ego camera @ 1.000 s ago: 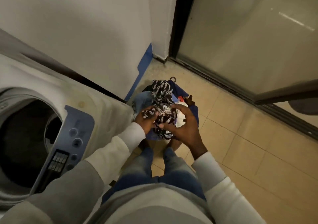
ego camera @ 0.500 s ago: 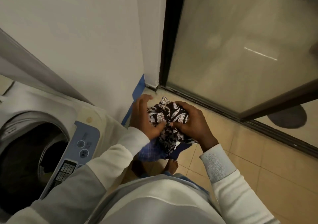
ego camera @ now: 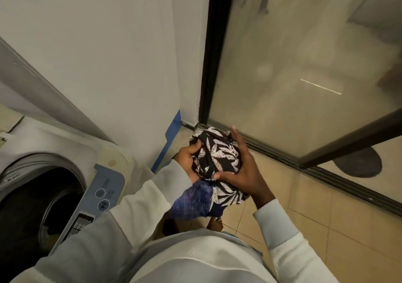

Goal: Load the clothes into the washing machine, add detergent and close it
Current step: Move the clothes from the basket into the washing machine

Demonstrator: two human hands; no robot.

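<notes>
Black and white leaf print, that bundle of clothes (ego camera: 217, 154) – where does it sit? asks one.

At frame centre, held up off the floor (ego camera: 326, 228), answers the other. The left hand (ego camera: 186, 158) curls its grip on the bundle's left side; the right hand (ego camera: 241, 171) cups the right side and underside, thumb pressed in. Both are clamped on it. A blue checked cloth (ego camera: 193, 200) hangs beneath. The bundle is roundish, with no clear long axis.

And the washing machine (ego camera: 71, 139)?

Lower left of the frame. Its drum opening (ego camera: 32, 206) is dark and uncovered, so the bundle lies to the right of it, with the control panel (ego camera: 104, 193) between. The left arm is the nearer one.

Room to move?

I judge the way leftward open, with only the panel's rim to clear. The wall (ego camera: 108, 54) fills the upper left, the glass door (ego camera: 304, 76) the right, well apart from that path. The hanging cloth could snag the rim.
</notes>
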